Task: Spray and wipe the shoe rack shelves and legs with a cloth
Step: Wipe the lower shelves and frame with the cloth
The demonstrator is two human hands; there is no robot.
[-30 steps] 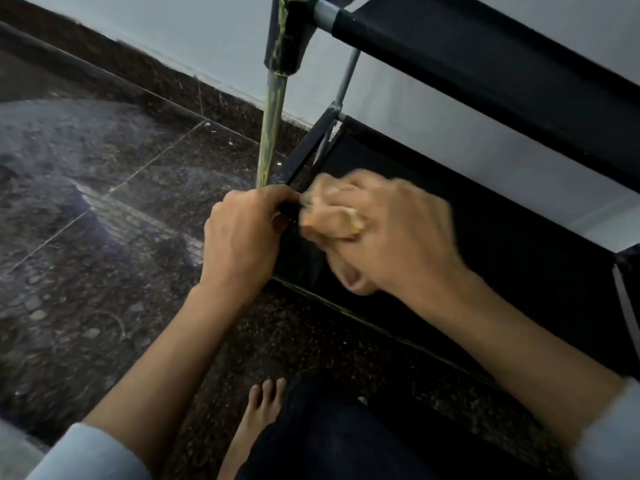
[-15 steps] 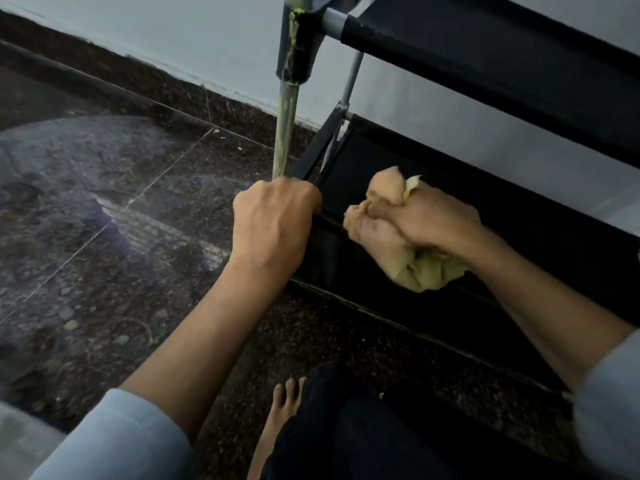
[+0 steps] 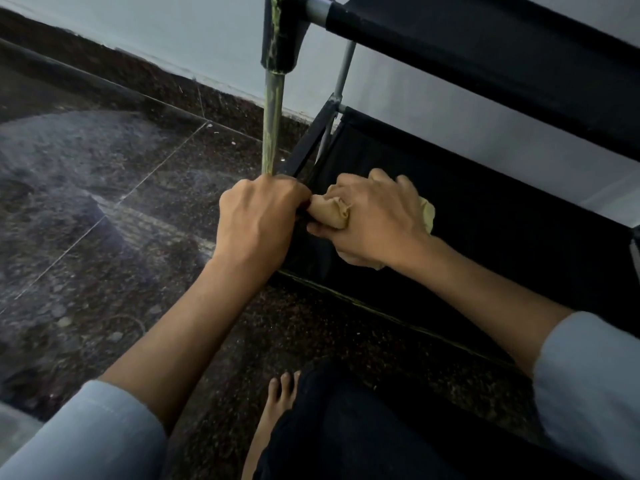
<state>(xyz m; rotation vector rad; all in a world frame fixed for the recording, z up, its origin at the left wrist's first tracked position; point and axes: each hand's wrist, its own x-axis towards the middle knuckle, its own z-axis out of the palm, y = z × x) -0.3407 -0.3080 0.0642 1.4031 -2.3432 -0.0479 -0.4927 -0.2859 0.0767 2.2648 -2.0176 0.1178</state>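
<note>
Item: cloth (image 3: 332, 211), tan, bunched into a wad. Location: front left corner of the lower shelf (image 3: 485, 216), pressed against the black fabric beside the leg (image 3: 272, 133). Held by: right hand (image 3: 374, 220), fingers curled round the wad, a fold poking out toward the thumb and another past the knuckles.

Left hand (image 3: 258, 223): fingers wrapped round the corner joint at the foot of the leg, touching the cloth's tip; it looks to be bracing the frame.

Handling, as judged: cloth soft, light, shapes to tube and corner; best gripped as a wad in the palm. Rack seems light, its shelves slack fabric that gives under pressure, so steadying at the stiff metal leg suits. Leg shows yellowish streaks.

Upper shelf (image 3: 485, 46): overhead, untouched.
</note>
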